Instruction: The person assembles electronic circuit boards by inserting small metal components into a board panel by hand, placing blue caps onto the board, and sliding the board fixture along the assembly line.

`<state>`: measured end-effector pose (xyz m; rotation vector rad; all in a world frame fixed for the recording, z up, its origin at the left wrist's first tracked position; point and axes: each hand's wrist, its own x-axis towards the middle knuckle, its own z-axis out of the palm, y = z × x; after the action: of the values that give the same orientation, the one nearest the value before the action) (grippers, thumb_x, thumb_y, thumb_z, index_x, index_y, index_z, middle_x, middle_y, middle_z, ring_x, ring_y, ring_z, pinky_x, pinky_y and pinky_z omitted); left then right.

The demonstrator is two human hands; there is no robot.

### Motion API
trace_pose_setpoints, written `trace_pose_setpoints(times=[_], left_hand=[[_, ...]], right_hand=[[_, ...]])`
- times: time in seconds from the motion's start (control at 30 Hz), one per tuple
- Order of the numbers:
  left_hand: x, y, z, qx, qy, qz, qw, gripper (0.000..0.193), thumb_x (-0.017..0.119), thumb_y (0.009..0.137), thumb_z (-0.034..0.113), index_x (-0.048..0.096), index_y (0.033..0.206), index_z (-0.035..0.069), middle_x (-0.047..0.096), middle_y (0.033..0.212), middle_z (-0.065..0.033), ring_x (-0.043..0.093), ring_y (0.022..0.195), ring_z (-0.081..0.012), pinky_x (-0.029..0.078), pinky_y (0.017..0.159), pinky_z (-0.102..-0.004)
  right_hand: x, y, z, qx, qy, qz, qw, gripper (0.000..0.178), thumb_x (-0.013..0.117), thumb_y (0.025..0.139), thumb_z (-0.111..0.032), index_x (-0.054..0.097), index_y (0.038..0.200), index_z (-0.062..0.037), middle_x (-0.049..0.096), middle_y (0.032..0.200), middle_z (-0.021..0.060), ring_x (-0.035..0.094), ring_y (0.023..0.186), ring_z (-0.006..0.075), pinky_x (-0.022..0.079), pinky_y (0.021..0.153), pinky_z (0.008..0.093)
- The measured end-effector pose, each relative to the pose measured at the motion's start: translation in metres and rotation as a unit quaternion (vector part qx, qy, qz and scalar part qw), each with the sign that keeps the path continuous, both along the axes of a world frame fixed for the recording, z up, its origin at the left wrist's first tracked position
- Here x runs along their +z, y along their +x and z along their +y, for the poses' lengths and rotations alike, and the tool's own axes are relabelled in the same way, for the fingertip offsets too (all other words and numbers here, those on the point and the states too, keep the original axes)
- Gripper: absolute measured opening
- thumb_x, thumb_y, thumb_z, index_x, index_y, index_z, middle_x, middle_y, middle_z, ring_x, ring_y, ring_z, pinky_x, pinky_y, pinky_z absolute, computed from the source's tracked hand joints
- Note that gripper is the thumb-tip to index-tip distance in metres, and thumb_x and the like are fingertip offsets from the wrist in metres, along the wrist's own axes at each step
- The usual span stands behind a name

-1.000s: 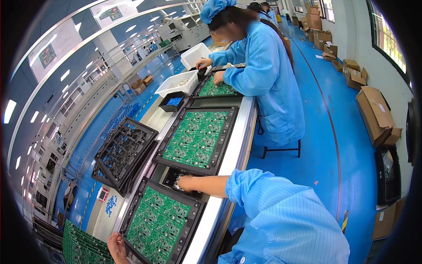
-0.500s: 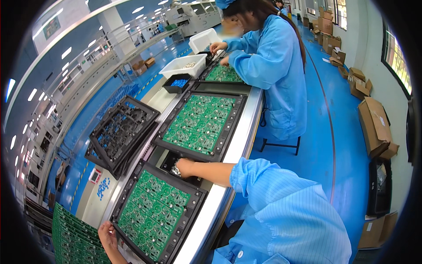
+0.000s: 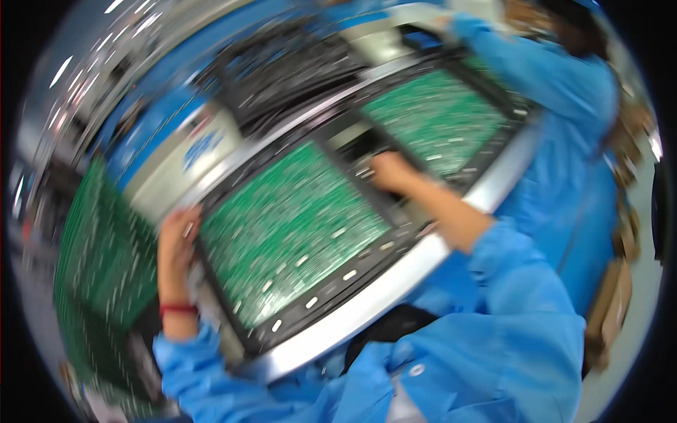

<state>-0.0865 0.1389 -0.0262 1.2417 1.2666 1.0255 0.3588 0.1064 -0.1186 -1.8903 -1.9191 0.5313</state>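
The view is smeared by motion. A green circuit board [image 3: 296, 229] lies in a black carrier frame [image 3: 331, 285] in front of me. At the frame's left edge is my left hand [image 3: 178, 238], fingers curled in, with a small shiny bit at them that I cannot make out. My right hand [image 3: 395, 173] reaches over a dark box [image 3: 358, 144] between this board and a second green board [image 3: 437, 116]. Small silvery parts [image 3: 364, 168] show blurred beside its fingers, which are partly hidden.
Stacked black carrier frames [image 3: 282, 70] lie beyond the line. Blue pieces [image 3: 202, 149] lie on a pale surface at the left, and several green boards [image 3: 106, 261] stand beside my left arm. A co-worker's blue sleeve [image 3: 522, 70] is at the upper right.
My view has swung left and down, so the boards appear larger and blurred. My left forearm now shows more fully. The right hand is still at the dark box.
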Motion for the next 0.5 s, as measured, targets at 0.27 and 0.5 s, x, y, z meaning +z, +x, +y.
trace_pose_setpoints(times=[0.27, 0.5], left_hand=[[0.014, 0.024, 0.003, 0.011, 0.063, 0.187, 0.980, 0.005, 0.062, 0.072, 0.007, 0.062, 0.073, 0.003, 0.050, 0.056, 0.0009, 0.040, 0.050, -0.0067, 0.031, 0.046, -0.0177], [-0.007, 0.033, 0.019, -0.074, 0.129, 0.343, 0.928, 0.008, 0.061, 0.068, 0.007, 0.064, 0.071, 0.001, 0.056, 0.059, -0.0023, 0.047, 0.053, -0.0112, 0.039, 0.053, -0.0227]], right_hand=[[0.008, 0.003, -0.008, 0.032, 0.088, 0.037, 0.995, 0.012, 0.051, 0.072, -0.005, 0.061, 0.075, 0.0003, 0.057, 0.062, 0.0102, 0.050, 0.048, 0.0222, 0.044, 0.050, 0.0326], [0.035, -0.004, -0.016, -0.020, -0.016, 0.200, 0.979, 0.016, 0.046, 0.077, 0.000, 0.060, 0.086, 0.0015, 0.055, 0.064, 0.0068, 0.048, 0.052, 0.0136, 0.040, 0.049, 0.0243]])
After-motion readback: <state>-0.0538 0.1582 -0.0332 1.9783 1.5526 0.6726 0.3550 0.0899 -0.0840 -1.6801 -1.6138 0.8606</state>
